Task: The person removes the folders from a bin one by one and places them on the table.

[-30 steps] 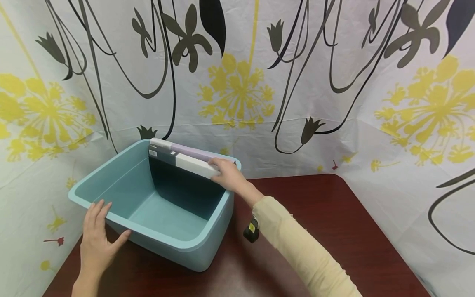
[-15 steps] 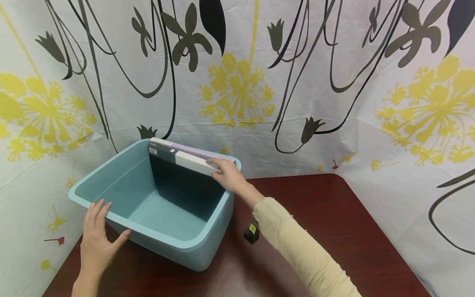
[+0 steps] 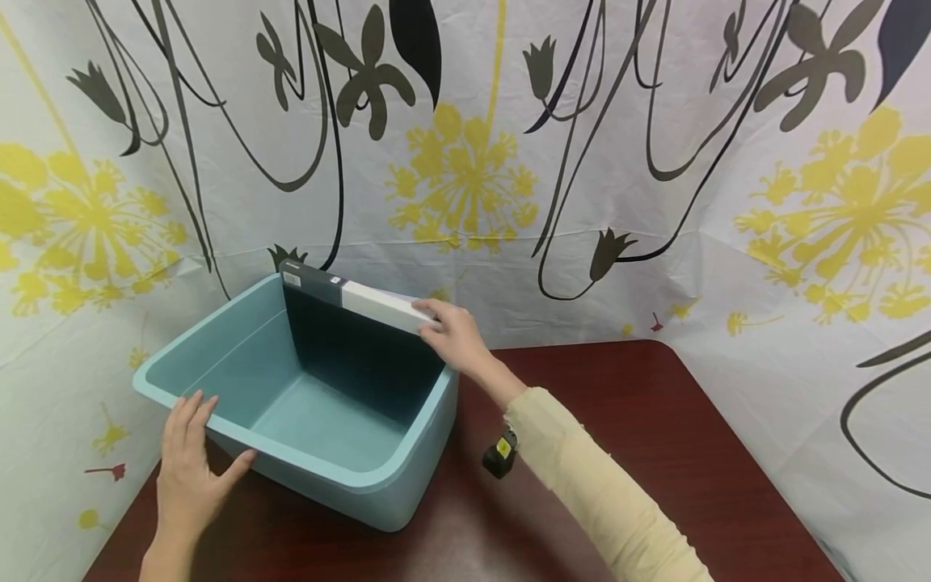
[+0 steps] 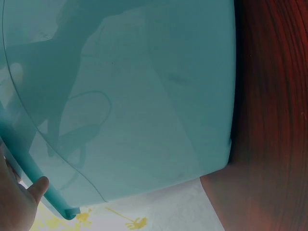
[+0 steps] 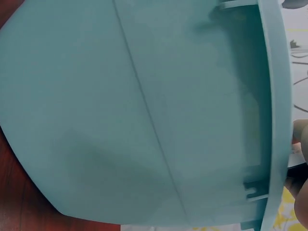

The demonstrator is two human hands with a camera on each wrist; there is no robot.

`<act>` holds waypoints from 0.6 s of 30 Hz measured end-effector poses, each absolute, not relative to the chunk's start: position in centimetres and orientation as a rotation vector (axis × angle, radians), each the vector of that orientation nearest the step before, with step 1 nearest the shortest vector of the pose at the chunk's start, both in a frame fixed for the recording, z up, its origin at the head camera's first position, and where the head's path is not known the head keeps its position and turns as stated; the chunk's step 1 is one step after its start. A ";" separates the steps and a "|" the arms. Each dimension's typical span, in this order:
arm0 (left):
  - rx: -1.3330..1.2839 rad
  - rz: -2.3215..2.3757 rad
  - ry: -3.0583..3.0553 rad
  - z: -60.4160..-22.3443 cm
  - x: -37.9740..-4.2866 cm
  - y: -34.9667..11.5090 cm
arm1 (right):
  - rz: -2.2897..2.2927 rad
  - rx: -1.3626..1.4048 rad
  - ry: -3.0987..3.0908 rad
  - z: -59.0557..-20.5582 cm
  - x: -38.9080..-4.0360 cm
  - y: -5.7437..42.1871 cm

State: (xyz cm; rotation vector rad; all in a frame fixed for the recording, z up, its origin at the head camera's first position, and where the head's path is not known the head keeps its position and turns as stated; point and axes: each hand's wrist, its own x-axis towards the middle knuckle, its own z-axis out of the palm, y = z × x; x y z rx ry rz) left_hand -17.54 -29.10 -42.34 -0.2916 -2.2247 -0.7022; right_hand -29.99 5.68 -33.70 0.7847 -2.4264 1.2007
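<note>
Print on the slim dark-and-white rectangular box (image 3: 351,295) seems too small to read, and its back is hidden; the left wrist view crops the left hand (image 3: 191,473), the right wrist view the right hand (image 3: 458,338).

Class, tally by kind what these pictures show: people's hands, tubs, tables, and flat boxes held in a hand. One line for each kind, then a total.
Hands: 2 (left hand, right hand)
Tubs: 1 (blue tub)
Tables: 1 (red-brown table)
Flat boxes held: 1 (dark and white box)
Total: 5
</note>
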 end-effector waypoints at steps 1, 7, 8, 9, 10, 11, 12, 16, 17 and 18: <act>-0.291 -0.705 -2.225 -42.3 -17.5 -29.1 | 1.221 0.785 -2.413 -33.6 -29.9 5.7; -0.289 -0.709 -2.231 -42.3 -17.4 -29.1 | 1.293 0.753 -2.316 -32.8 -29.5 6.1; -0.291 -0.707 -2.231 -42.3 -17.4 -29.1 | 1.295 0.747 -2.297 -32.6 -29.4 6.2; -0.291 -0.706 -2.231 -42.3 -17.4 -29.1 | 1.300 0.743 -2.279 -32.5 -29.4 6.2; -0.290 -0.706 -2.231 -42.3 -17.4 -29.1 | 1.308 0.738 -2.261 -32.3 -29.3 6.3; -0.289 -0.706 -2.231 -42.3 -17.4 -29.1 | 1.316 0.731 -2.242 -32.2 -29.3 6.3; -0.291 -0.706 -2.230 -42.3 -17.4 -29.1 | 1.332 0.725 -2.225 -32.1 -29.2 6.4; -0.288 -0.711 -2.234 -42.3 -17.4 -29.1 | 1.381 0.708 -2.146 -31.2 -28.7 6.7; -0.291 -0.710 -2.234 -42.3 -17.4 -29.1 | 1.396 0.711 -2.123 -31.1 -28.7 6.8; -0.292 -0.712 -2.235 -42.2 -17.4 -29.0 | 1.415 0.715 -2.101 -31.0 -28.6 6.9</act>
